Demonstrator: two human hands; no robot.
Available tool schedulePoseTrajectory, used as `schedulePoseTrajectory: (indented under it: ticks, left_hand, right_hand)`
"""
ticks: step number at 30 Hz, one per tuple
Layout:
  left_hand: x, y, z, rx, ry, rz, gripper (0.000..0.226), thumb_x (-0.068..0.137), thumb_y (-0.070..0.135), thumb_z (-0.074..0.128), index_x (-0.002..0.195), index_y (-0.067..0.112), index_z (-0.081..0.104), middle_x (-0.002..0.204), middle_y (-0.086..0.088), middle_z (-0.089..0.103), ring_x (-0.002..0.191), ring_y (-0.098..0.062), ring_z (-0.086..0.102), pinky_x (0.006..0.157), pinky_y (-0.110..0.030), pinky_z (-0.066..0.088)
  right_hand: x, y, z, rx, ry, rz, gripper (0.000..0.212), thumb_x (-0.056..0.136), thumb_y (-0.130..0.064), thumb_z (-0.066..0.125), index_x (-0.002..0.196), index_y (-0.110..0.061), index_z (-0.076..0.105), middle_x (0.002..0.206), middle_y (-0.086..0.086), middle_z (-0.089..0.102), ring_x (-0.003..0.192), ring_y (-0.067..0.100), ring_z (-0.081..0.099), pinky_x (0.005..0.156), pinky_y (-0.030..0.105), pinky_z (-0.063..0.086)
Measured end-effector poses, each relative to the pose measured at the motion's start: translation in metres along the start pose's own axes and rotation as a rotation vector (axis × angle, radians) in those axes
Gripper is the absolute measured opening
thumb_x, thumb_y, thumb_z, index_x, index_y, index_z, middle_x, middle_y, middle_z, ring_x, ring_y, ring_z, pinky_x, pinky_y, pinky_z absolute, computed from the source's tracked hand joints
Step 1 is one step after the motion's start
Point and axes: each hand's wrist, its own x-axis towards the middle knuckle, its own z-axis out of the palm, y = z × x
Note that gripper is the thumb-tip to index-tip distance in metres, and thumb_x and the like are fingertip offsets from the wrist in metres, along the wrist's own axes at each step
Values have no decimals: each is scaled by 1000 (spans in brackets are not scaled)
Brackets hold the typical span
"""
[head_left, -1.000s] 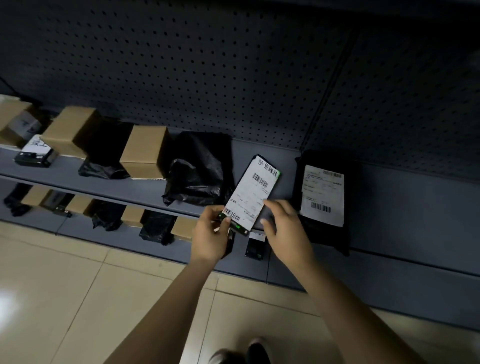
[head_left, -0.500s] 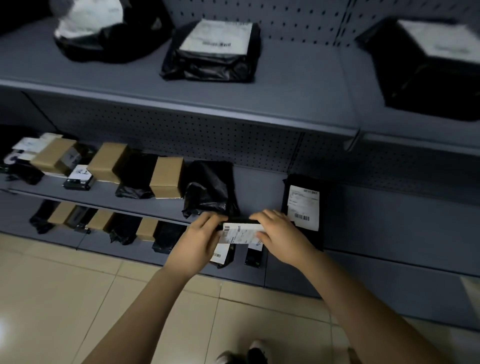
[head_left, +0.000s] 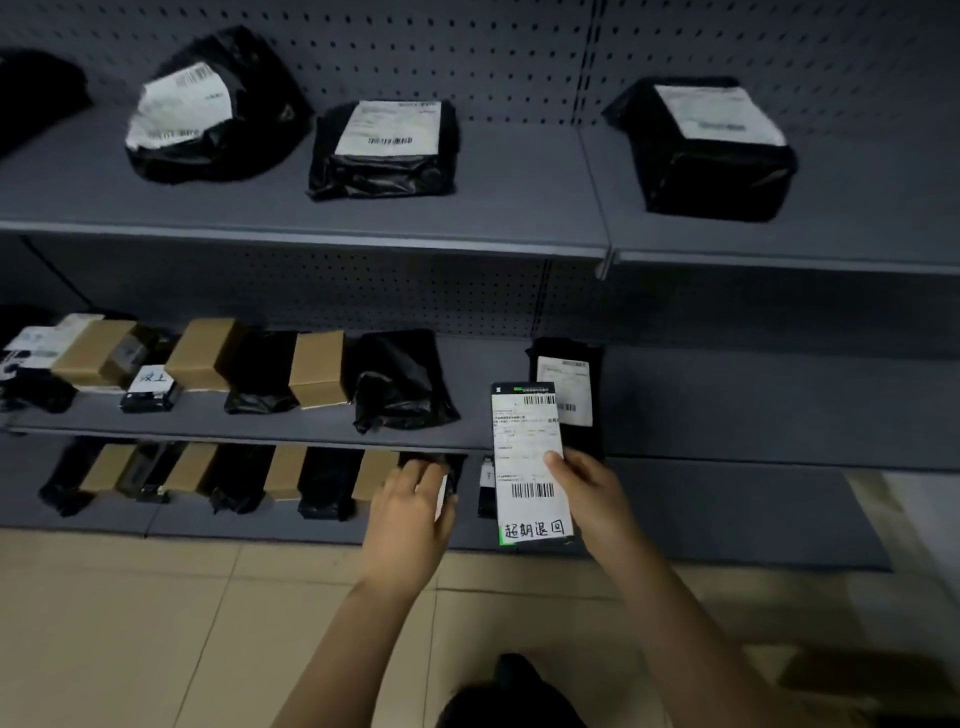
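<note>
– Parcel (head_left: 530, 467) position?
– Off the shelves; held upright in front of the middle shelf (head_left: 260, 439) edge; label toward the camera, handwriting at its bottom.
– Hands?
– Right hand (head_left: 592, 499) wraps the parcel's right edge low down, thumb on the label face; firm hold. Left hand (head_left: 410, 514) is curled, down by the bottom shelf (head_left: 727, 514); a white edge shows at its fingertips; view is dim, so I cannot tell whether it grips something or only touches it.
– Step?
– Looks like a label check before shelving; parcel not yet placed.
– Next move?
– Probably pick a slot; the gap on the middle shelf between black bag (head_left: 400, 384) and labelled bag (head_left: 571, 379) seems the closest fit. Calls for a lift over the shelf lip; parcel kept upright, label outward; left hand could steady the neighbours if it turns out empty.
</note>
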Motion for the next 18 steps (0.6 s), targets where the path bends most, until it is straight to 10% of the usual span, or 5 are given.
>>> schedulePoseTrajectory:
  ticks: [18]
  left_hand:
    - [-19, 142, 18, -47, -118, 429, 27, 80, 18, 75, 104, 13, 65, 95, -5, 61, 86, -29, 56, 71, -40, 48]
  right_hand:
    - [-122, 19, -135, 252, 344, -98, 20, 94, -28, 63, 110, -18, 68, 99, 0, 75, 92, 21, 72, 83, 44, 58]
